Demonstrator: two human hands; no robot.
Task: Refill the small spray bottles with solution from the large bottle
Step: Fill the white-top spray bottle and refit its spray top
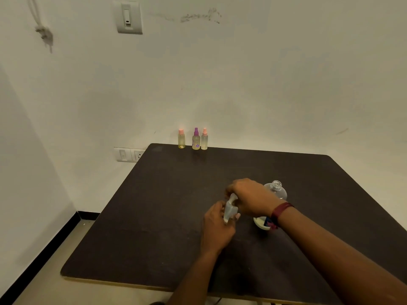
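Nearest, at the lower right, a bare right forearm (330, 249) slanting up across the frame, with a dark red band (282, 211) round the wrist. Beside it, rising from the bottom edge, the left forearm (193, 278).

Between the two hands, over the middle of the table, a small spray bottle (230, 211), pale and see-through, tilted a little. Gripped round its body by the left hand (217, 227), fingers and thumb curled about it. Covered from above by the right hand (248, 195), fingers bent down and closed on the bottle's top. Spray head too hidden to tell whether on or off.

Just behind the right wrist, a large bottle (278, 190) of clear plastic, neck open. Below the wrist, a white round shape (261, 224) with a blue patch, low on the table. A lid or the bottle's own base: cannot tell.

Well apart, at the far edge against the wall, three more upright in a row: a pink-capped bottle (181, 139) with yellowish liquid, a purple-topped bottle (196, 139) with a flower print, and just beside that a pink-topped sprayer (204, 139).

Under it all, a dark table (143, 216). On the pale wall, a switch (129, 17) high up, a socket plate (130, 154) by the table's far left corner, and a knotted cord (44, 34) hanging at the upper left. Along the left, black skirting (66, 234) at the floor.
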